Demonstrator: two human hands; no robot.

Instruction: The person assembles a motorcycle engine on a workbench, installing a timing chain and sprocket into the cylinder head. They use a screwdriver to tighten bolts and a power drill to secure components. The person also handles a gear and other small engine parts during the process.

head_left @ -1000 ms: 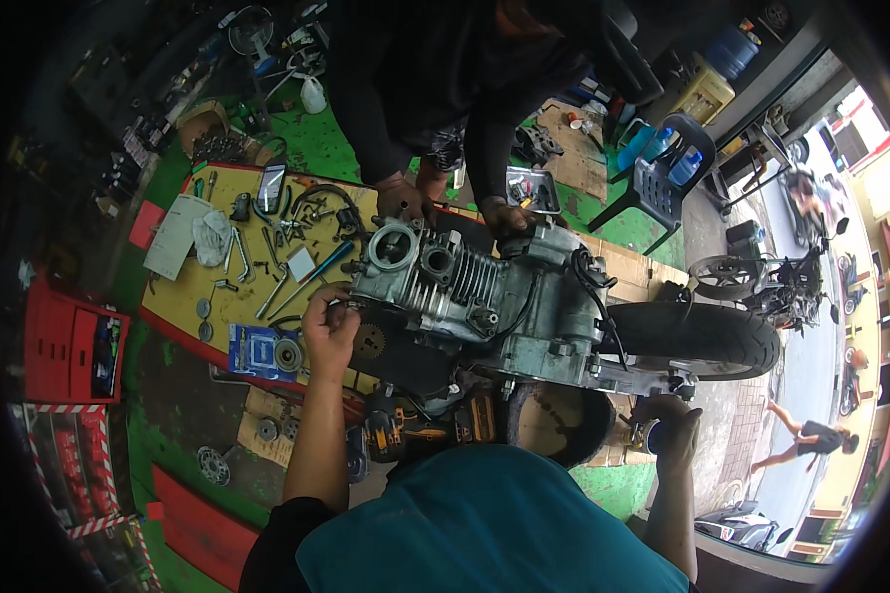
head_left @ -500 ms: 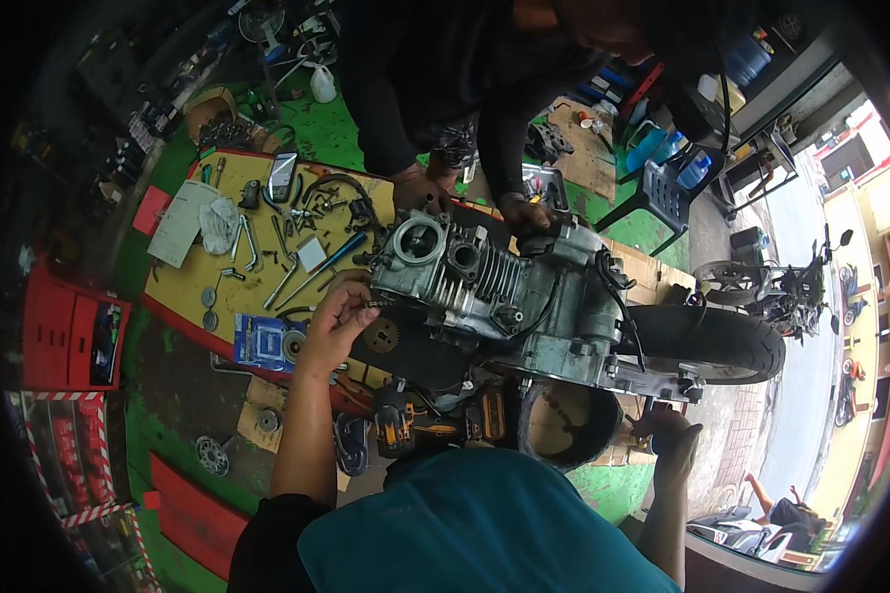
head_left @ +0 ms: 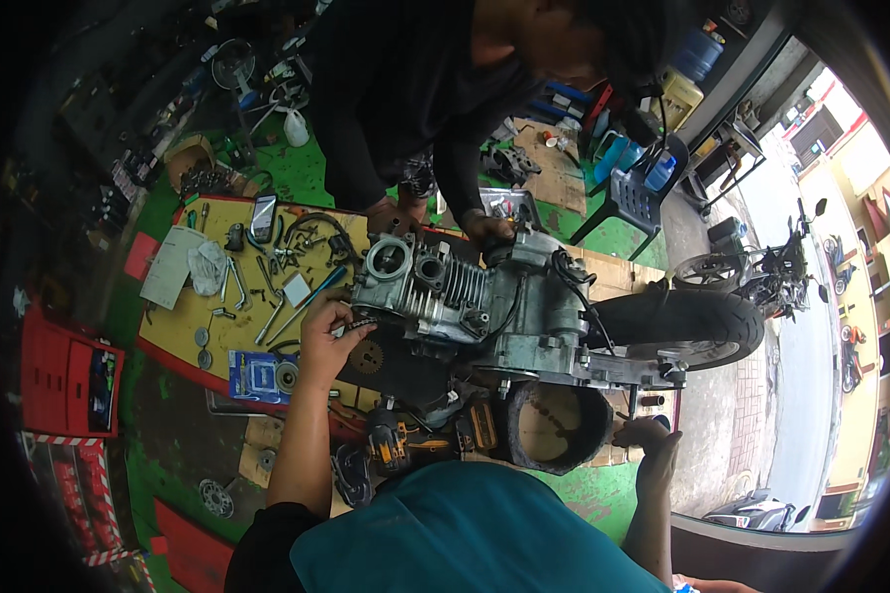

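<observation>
An engine with a finned cylinder lies across the middle, attached to a wheel with a black tyre. At its left end, my left hand pinches a short run of metal chain between thumb and finger. Just below the chain is a toothed sprocket. Under the engine's right side, my right hand is closed at the lower end of a thin metal bar; its fingertips are partly hidden. Across the engine, a co-worker's hand rests on the round casing.
A yellow worktop on the left carries wrenches, a phone, a cloth and loose parts. Close to my body are a yellow-black power tool and a round black tub. A dark plastic chair stands beyond the wheel.
The whole view has shifted and turned slightly, moving the engine leftward in the picture. My left hand keeps its pinch on the chain, and my right hand stays by the bar.
</observation>
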